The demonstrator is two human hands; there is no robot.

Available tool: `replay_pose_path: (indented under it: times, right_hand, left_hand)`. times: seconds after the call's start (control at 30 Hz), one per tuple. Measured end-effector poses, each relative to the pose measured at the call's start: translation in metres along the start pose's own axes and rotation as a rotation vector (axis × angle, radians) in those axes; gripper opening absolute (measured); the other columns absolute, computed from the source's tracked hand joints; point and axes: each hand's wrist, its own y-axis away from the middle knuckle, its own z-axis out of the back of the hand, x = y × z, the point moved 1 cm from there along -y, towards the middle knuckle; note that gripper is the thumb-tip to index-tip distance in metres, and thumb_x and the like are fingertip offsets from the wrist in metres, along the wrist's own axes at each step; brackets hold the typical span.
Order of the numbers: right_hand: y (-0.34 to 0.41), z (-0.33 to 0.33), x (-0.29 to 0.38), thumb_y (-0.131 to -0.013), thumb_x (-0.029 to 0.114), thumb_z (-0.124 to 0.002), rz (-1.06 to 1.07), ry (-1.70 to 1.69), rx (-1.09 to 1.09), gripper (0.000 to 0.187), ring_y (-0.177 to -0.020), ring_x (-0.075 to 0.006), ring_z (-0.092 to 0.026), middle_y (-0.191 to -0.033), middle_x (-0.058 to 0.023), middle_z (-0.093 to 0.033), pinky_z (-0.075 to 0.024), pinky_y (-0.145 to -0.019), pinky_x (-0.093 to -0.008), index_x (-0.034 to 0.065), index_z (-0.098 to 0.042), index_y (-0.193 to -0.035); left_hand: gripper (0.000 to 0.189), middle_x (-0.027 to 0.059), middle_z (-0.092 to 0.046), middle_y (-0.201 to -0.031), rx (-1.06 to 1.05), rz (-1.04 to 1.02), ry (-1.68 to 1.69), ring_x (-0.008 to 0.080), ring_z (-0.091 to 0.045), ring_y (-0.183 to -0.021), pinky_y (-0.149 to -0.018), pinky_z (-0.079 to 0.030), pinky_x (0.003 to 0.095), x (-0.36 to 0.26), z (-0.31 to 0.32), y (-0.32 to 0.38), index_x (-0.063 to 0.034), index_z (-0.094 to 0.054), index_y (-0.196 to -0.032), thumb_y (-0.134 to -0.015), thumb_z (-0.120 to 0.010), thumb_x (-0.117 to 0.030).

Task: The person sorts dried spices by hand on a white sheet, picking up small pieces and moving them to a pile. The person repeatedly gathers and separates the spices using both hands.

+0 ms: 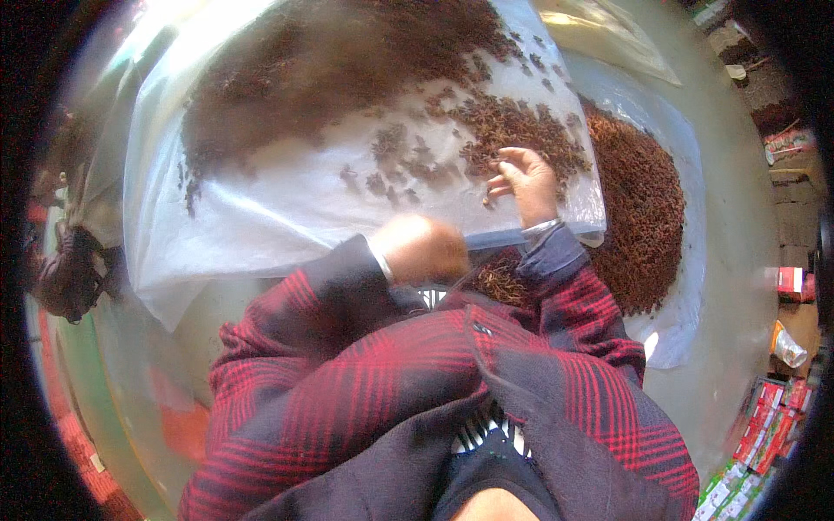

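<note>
Dark brown, star-shaped dried pods that look like star anise lie on a translucent plastic sheet (293,208). A large blurred heap (313,71) fills its far side, and a smaller pile (521,124) lies at its right. My right hand (524,179) is at the near edge of the smaller pile, fingers bent and thumb near the index finger; a small pale piece shows by the lower fingertips. Whether it grips anything is unclear. My left hand (420,251) is motion-blurred over the sheet's near edge, its fingers hidden. A few loose pods (394,156) lie beyond it.
Right of the sheet, a big reddish-brown heap (632,208) rests on another plastic sheet on the floor. Below my hands is a container or heap of brownish stalks (500,281). Red and green packages (769,417) line the far right. A dark bag-like object (70,273) is at left.
</note>
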Motion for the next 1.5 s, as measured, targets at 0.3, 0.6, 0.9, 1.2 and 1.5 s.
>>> replay_pose_path:
  times: [0.3,0.6,0.9,1.2,1.5]
  right_hand:
    - [0.018,-0.03,-0.01,-0.084,0.002,-0.06,0.05,0.157,0.173,0.033,-0.061,-0.0087,-0.059,-0.1,-0.0095,-0.062,-0.0445,-0.043,-0.019,0.0021,-0.055,-0.117]
    - [0.018,-0.047,-0.006,-0.085,0.006,-0.058,0.036,0.208,0.254,0.027,-0.063,-0.0095,-0.06,-0.089,-0.0074,-0.063,-0.0459,-0.045,-0.0212,0.0025,-0.058,-0.112]
    - [0.005,-0.088,0.01,-0.087,0.013,-0.058,-0.272,-0.306,0.47,0.031,-0.067,-0.0162,-0.063,-0.102,-0.0134,-0.063,-0.051,-0.054,-0.0263,-0.0035,-0.054,-0.114]
    - [0.038,-0.07,0.002,-0.089,0.008,-0.056,-0.114,-0.118,0.292,0.014,-0.055,-0.0148,-0.06,-0.079,-0.0106,-0.064,-0.0476,-0.045,-0.0239,-0.0009,-0.057,-0.099]
    - [0.04,-0.061,-0.01,-0.089,0.009,-0.055,-0.151,-0.048,0.233,0.014,-0.051,-0.0108,-0.057,-0.077,-0.0097,-0.064,-0.0432,-0.042,-0.021,0.0021,-0.057,-0.102]
  left_hand:
    - [0.027,0.014,-0.058,-0.112,-0.348,0.858,-0.543,0.03,-0.055,-0.107,-0.088,-0.048,0.042,0.123,0.053,-0.027,-0.0093,-0.065,-0.102,-0.081,-0.061,-0.026]
    - [0.015,0.0135,-0.062,-0.099,-0.253,0.604,-0.535,0.0297,-0.057,-0.101,-0.086,-0.048,0.0386,0.153,0.061,-0.019,-0.008,-0.07,-0.086,-0.076,-0.059,-0.013]
    - [0.014,0.0109,-0.061,-0.09,-0.648,0.192,-0.068,0.0303,-0.055,-0.094,-0.08,-0.046,0.038,0.065,0.04,-0.006,-0.0077,-0.065,-0.082,-0.075,-0.063,-0.02]
    - [0.015,0.0166,-0.063,-0.084,-0.527,0.343,0.259,0.0325,-0.062,-0.079,-0.068,-0.048,0.04,0.028,0.006,0.006,-0.0078,-0.067,-0.083,-0.08,-0.056,-0.018]
    - [0.018,0.0118,-0.059,-0.1,-0.671,0.55,-0.543,0.0326,-0.056,-0.1,-0.081,-0.048,0.0415,0.116,0.037,0.065,-0.0111,-0.065,-0.094,-0.079,-0.057,-0.014]
